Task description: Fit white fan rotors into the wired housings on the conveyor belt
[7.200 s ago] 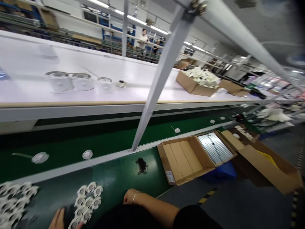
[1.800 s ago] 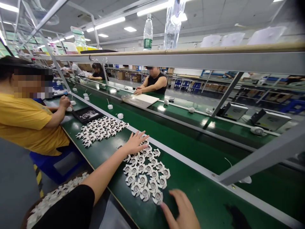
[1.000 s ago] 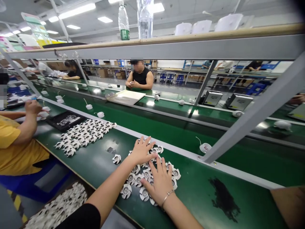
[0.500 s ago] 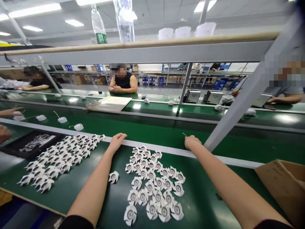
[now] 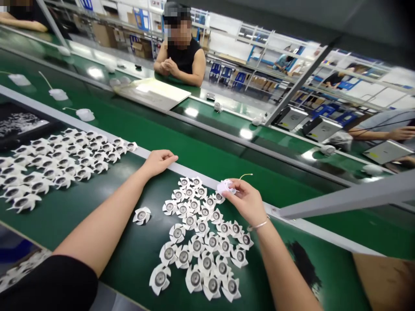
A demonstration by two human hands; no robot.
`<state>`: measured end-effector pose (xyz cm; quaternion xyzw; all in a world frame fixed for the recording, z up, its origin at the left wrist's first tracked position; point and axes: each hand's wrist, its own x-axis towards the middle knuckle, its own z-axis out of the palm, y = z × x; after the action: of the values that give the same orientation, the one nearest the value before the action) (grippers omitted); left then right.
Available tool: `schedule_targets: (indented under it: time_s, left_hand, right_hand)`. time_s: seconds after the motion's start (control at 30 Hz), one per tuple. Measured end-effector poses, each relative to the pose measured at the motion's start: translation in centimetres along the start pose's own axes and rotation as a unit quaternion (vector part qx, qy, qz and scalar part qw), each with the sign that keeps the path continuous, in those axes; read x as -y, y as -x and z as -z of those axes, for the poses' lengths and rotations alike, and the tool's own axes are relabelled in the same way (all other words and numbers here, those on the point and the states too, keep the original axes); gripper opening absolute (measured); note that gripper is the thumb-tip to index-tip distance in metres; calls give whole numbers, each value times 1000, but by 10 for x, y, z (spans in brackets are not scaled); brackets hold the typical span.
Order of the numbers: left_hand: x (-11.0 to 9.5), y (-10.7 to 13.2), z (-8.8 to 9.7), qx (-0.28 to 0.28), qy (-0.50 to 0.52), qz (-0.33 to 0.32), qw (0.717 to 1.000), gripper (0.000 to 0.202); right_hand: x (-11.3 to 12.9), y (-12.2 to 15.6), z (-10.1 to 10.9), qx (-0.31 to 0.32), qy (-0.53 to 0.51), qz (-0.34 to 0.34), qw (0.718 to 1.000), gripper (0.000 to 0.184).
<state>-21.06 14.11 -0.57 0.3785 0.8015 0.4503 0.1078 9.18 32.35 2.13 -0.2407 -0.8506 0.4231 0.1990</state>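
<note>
My right hand (image 5: 246,201) pinches a small white part with a thin wire (image 5: 226,187) between fingers and thumb, just above the near belt's grey rail (image 5: 194,172). Below it lies a dense cluster of white pinwheel-shaped pieces with round metal centres (image 5: 201,233). My left hand (image 5: 158,163) rests on the rail, holding nothing. A single loose pinwheel piece (image 5: 142,215) lies on the green belt (image 5: 123,255) under my left forearm's reach. A second cluster of these pieces (image 5: 68,160) spreads farther left.
A black tray (image 5: 19,123) sits at the left edge. Wired white parts (image 5: 57,94) lie on the far belt, beside a pale board (image 5: 152,93). A seated person (image 5: 184,56) faces me across it. Grey boxy devices (image 5: 291,119) stand beyond, and a cardboard box (image 5: 382,280) lies at lower right.
My right hand has left the rail and now holds the small white wired part. My left hand stays on the rail. The view has tilted downward and rolled.
</note>
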Motion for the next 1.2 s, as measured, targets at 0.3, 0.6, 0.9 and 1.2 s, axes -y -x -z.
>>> schedule_targets:
  time_s: [0.3, 0.6, 0.9, 1.2]
  left_hand:
    - [-4, -2, -2, -2, -5, 20, 1000, 39]
    - [-1, -2, 0, 12, -9, 22, 1000, 40]
    - [-2, -1, -2, 19, -16, 20, 999, 39]
    - [3, -3, -1, 34, -27, 8, 999, 41]
  right_hand:
    - [-7, 5, 17, 29, 122, 9, 992, 22]
    - [8, 11, 32, 74, 221, -20, 972, 50]
    - [16, 11, 19, 111, 338, -16, 934, 45]
    - [0, -1, 17, 75, 303, 14, 950, 58]
